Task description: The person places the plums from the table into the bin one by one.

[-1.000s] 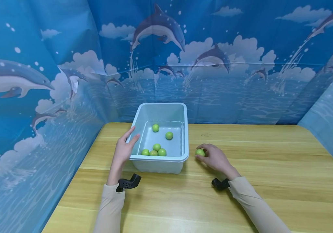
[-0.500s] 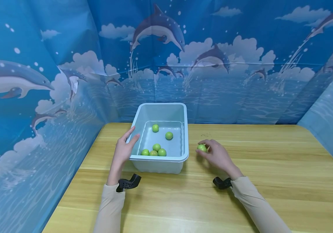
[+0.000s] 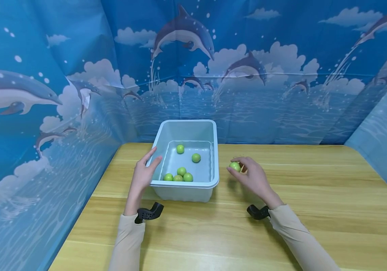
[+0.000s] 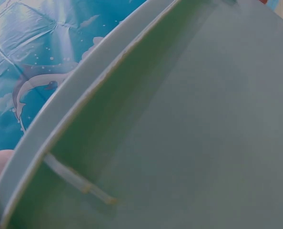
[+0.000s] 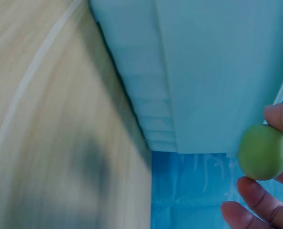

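Observation:
A pale blue plastic bin [image 3: 182,193] stands on the table, with several small round green fruits inside. Two of these, a back fruit [image 3: 180,149] and a middle fruit [image 3: 196,157], lie apart; the others cluster at the near left. My left hand [image 3: 143,174] grips the bin's left rim [image 4: 60,112], thumb over the edge. To the right of the bin, my right hand [image 3: 252,178] pinches another round green fruit [image 5: 264,152] between thumb and fingers. It is off the table, at about the height of the bin's side.
The wooden table [image 3: 302,203] stretches out to the right and front. A blue dolphin-printed sheet [image 3: 275,113] hangs close behind the table and along its left side. Black wrist cameras sit on both wrists, such as the right camera [image 3: 258,212].
My right hand has lifted the round green fruit up off the table, moving slightly away from me. The left hand has stayed at the bin's rim.

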`<state>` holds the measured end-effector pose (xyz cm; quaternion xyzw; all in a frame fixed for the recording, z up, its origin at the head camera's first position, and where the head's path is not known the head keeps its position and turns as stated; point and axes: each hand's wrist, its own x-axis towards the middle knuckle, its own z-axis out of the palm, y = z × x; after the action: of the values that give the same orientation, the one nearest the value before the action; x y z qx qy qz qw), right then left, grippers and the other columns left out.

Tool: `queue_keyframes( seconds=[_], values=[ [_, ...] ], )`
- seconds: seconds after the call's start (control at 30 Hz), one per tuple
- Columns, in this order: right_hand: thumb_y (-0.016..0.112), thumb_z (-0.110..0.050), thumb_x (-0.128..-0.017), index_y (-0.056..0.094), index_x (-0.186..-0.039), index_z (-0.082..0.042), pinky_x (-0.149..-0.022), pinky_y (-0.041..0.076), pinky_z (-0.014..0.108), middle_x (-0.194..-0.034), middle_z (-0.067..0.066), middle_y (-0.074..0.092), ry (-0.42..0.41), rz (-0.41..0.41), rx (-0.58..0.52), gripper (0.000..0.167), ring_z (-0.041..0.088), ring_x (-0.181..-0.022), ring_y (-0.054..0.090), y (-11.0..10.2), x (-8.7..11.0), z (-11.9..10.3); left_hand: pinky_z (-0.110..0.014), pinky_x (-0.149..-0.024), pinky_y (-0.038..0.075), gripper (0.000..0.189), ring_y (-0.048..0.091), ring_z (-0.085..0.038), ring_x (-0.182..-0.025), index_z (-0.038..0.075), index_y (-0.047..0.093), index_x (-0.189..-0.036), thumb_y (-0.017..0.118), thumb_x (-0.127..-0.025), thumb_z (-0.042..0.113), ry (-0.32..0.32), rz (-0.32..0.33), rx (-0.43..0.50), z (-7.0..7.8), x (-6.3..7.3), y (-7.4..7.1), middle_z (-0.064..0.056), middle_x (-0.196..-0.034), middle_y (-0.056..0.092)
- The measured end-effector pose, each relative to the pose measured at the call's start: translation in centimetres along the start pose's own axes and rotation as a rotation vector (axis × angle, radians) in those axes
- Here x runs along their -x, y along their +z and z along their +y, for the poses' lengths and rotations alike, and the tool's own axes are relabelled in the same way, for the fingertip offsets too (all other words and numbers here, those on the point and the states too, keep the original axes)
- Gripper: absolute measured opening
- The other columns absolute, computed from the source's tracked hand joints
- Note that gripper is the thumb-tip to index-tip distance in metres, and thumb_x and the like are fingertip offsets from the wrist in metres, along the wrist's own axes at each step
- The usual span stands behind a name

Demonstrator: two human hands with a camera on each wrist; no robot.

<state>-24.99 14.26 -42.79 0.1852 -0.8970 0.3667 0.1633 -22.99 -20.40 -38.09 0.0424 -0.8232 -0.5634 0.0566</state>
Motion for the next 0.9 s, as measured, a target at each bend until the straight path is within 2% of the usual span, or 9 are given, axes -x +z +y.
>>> queue_keyframes(
  seconds=[0.23, 0.43, 0.67, 0.9],
  values=[
    [0.068, -0.035, -0.088, 0.067, -0.108, -0.009, -0.061, 0.042, 0.034, -0.088, 0.003, 0.06, -0.044, 0.107, -0.004, 0.033, 0.02, -0.074, 0.052, -0.6, -0.3, -1.2, -0.05, -0.11, 0.018, 0.055, 0.02, -0.028, -0.139, 0.021, 0.042, -0.145, 0.057, -0.095, 0.039, 0.003, 0.002, -0.006, 0.0, 0.1, 0.0, -0.009, -0.152, 0.029],
    [0.068, -0.033, -0.088, 0.067, -0.109, -0.009, -0.063, 0.042, 0.035, -0.093, 0.003, 0.061, -0.073, 0.169, -0.028, 0.032, 0.024, -0.077, 0.055, -1.1, -0.6, -2.4, -0.05, -0.11, 0.018, 0.056, 0.021, -0.028, -0.139, 0.022, 0.042, -0.145, 0.057, -0.094, 0.04, 0.004, 0.003, -0.006, -0.1, 0.0, 0.0, -0.009, -0.152, 0.029],
    [0.069, -0.035, -0.087, 0.068, -0.109, -0.011, -0.064, 0.042, 0.037, -0.094, 0.002, 0.061, -0.106, 0.178, -0.042, 0.033, 0.023, -0.08, 0.055, -1.7, -1.0, -4.3, -0.051, -0.11, 0.018, 0.059, 0.021, -0.027, -0.14, 0.022, 0.042, -0.145, 0.057, -0.093, 0.045, -0.004, 0.003, -0.016, 0.1, 0.0, -0.1, -0.009, -0.152, 0.029],
    [0.071, -0.031, -0.086, 0.068, -0.108, -0.011, -0.068, 0.045, 0.034, -0.095, -0.001, 0.063, -0.186, 0.149, -0.058, 0.03, 0.017, -0.081, 0.055, -1.4, -1.5, -5.7, -0.05, -0.11, 0.018, 0.056, 0.021, -0.027, -0.14, 0.023, 0.042, -0.145, 0.056, -0.094, 0.043, -0.005, 0.002, -0.023, 0.1, -0.1, 0.0, -0.008, -0.152, 0.029]
  ],
)
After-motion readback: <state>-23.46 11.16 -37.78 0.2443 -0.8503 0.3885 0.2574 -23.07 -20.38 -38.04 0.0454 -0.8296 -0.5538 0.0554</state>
